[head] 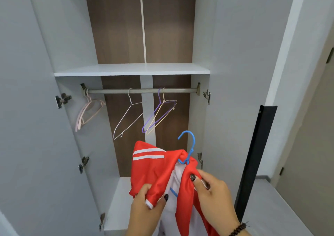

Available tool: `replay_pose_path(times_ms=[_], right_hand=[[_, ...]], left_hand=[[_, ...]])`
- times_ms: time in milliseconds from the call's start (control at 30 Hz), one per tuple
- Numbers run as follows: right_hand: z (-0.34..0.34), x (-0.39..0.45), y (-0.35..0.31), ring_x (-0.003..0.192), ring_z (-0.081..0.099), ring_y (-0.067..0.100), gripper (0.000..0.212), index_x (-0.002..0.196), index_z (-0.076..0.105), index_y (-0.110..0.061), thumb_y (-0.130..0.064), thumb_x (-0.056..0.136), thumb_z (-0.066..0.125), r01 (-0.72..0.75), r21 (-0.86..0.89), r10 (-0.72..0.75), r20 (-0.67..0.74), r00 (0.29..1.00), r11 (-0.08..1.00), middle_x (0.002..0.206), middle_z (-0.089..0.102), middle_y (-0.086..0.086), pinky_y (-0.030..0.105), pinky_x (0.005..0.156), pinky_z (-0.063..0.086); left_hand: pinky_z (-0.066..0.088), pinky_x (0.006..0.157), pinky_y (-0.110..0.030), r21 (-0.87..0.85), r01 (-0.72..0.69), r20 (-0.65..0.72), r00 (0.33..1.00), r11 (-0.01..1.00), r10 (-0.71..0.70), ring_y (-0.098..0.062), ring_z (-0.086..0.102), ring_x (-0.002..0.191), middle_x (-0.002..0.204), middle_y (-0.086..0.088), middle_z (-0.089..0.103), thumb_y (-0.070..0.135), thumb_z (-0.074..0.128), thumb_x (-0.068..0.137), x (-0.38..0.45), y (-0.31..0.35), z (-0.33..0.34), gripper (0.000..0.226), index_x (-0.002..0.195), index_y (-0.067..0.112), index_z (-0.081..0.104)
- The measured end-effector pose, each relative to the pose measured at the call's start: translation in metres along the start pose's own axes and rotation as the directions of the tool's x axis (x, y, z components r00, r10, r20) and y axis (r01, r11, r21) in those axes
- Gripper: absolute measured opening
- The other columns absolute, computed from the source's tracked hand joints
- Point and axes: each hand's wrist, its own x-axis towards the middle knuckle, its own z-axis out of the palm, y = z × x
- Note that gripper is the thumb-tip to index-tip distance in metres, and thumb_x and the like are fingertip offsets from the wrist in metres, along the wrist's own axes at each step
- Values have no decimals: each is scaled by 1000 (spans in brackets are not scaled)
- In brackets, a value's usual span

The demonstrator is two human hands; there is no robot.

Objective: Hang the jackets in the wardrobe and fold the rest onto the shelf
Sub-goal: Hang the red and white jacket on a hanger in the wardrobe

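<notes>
1. Holding a red jacket (159,172) up in front of the open wardrobe (235,73), low and centre, below the rail (141,91).
2. Left hand (146,206): fingers curled, gripping the jacket's left front edge near a white trim; thumb on the fabric.
3. Right hand (215,197): fingers and thumb pinching the right front edge near the collar. Bead bracelet (238,229) on that wrist.
4. Blue hanger (188,148) sits inside the jacket; hook sticks up past the collar, not on the rail. Part of its arm shows against the white lining.
5. Jacket has two white stripes on the upper left panel.
6. Rail carries bare hangers: pink ones (88,112) at far left, a white one (126,120) mid, a purple one (159,114) and a cream one (163,105) together just right of it.
7. White shelf (132,70) is directly above the rail.
8. Both doors stand open; a black strip (256,163) runs along the right door's edge.
</notes>
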Motion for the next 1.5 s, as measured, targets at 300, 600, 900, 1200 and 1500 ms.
replay_pose_path(times_ms=[300,600,900,1200,1500], right_hand=[[42,71,3,49,45,3,32,80,69,-42,-12,89,63,-15,10,15,-88,996,1000,49,54,-14,13,52,37],[59,157,-3,46,40,1,32,75,72,-41,-11,86,63,-10,-58,-3,-225,974,998,48,51,-11,13,49,35],[68,217,0,59,62,7,15,89,75,-27,-14,86,67,-84,-222,-15,-412,911,971,59,66,-11,30,62,48],[80,296,14,69,65,20,13,86,74,-22,-12,87,65,-126,-214,23,-429,903,969,63,68,-4,34,65,48],[90,419,46,78,66,27,11,86,74,-12,-12,87,64,-133,-223,51,-338,940,966,74,72,6,36,75,51]], left_hand=[[43,62,0,-171,238,220,955,956,-199,10,56,87,102,23,56,3,89,62,80,-40,8,61,102,31,52],[54,76,-21,-155,357,558,801,921,-217,-9,72,86,90,6,77,-5,77,76,181,-52,15,59,124,18,53],[49,85,-29,-132,219,621,779,967,-91,-11,63,89,100,-5,75,9,64,92,253,-69,28,15,94,23,72],[50,84,-13,-61,247,641,752,967,-152,-8,63,105,114,8,68,27,53,99,320,-62,53,17,113,23,62],[46,105,-39,51,165,487,857,985,-168,-19,57,115,123,0,59,26,54,98,389,-60,97,22,118,16,53]])
